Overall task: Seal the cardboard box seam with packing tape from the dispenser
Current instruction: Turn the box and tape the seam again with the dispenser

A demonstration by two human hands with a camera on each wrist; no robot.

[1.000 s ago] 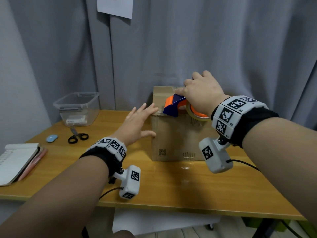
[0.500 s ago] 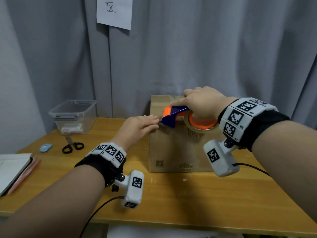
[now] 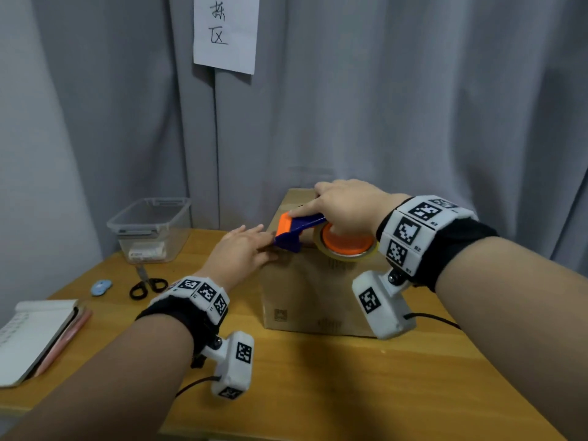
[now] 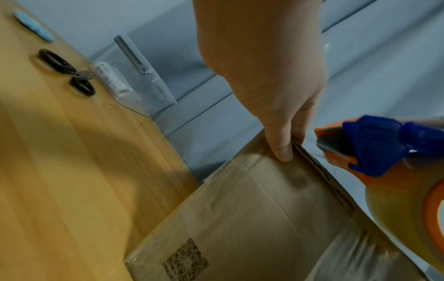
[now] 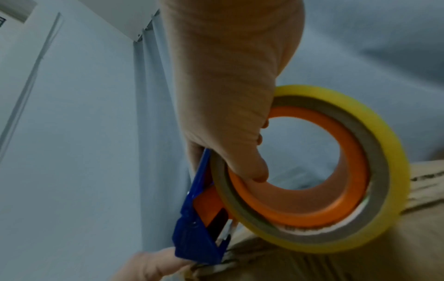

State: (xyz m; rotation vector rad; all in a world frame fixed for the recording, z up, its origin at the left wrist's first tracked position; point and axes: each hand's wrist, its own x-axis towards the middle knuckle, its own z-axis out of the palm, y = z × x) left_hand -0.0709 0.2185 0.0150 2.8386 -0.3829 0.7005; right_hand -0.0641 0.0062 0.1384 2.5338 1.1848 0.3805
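A brown cardboard box [image 3: 305, 300] stands on the wooden table [image 3: 318, 393]. My right hand [image 3: 321, 211] grips a blue and orange tape dispenser [image 3: 297, 229], thumb inside the orange core [image 5: 300, 209] of the yellowish tape roll [image 5: 384, 155]. The dispenser's blue head [image 5: 199, 239] sits at the box's top left edge. My left hand [image 3: 264, 246] lies at that same edge beside the head, fingers fairly straight over the top, thumb [image 4: 283, 152] flat against the side face of the box [image 4: 252, 218]. The top seam is hidden.
Left of the box are black scissors [image 3: 148, 284], a small blue object [image 3: 101, 287] and a clear plastic container [image 3: 149, 230]. A notebook [image 3: 28, 335] lies at the table's left edge. A grey curtain [image 3: 413, 106] hangs close behind the box.
My right hand has lowered the dispenser so its head meets the box's top left edge. My left hand went from spread against the box to lying at that edge beside the head.
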